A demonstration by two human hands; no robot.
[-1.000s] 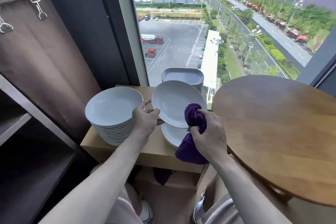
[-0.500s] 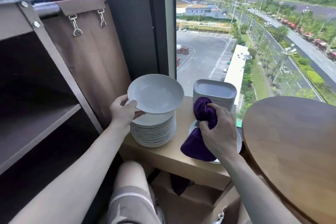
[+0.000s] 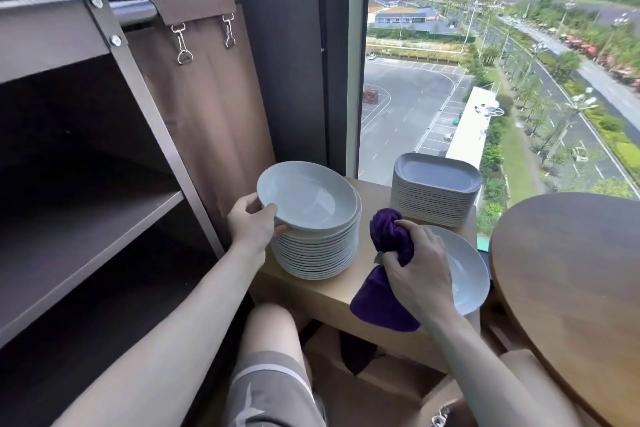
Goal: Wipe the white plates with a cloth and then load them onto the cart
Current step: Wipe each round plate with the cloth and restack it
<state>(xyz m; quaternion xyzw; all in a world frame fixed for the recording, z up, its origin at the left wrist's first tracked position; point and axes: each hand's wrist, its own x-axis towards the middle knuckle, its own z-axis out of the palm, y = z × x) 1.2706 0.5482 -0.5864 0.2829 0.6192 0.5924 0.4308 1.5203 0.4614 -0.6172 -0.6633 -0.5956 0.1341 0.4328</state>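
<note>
My left hand [image 3: 252,225] grips the near-left rim of a round white plate [image 3: 306,195], held slightly tilted just above a tall stack of white plates [image 3: 317,255] on the low wooden bench [image 3: 322,291]. My right hand [image 3: 417,270] holds a bunched purple cloth [image 3: 389,236], whose tail hangs over the bench's front edge. Under that hand lies another white plate [image 3: 465,265], partly hidden. The brown cart [image 3: 114,156] with open shelves stands at the left.
A stack of grey rectangular plates [image 3: 434,189] sits at the back of the bench by the window. A round wooden table [image 3: 571,284] stands close on the right. A brown fabric bag [image 3: 207,104] hangs on the cart's side. My knees are below the bench.
My left hand carried the wiped plate leftward from beside the cloth over to the tall stack. My view turned left, bringing the cart shelves in. The right hand stays over the other plate.
</note>
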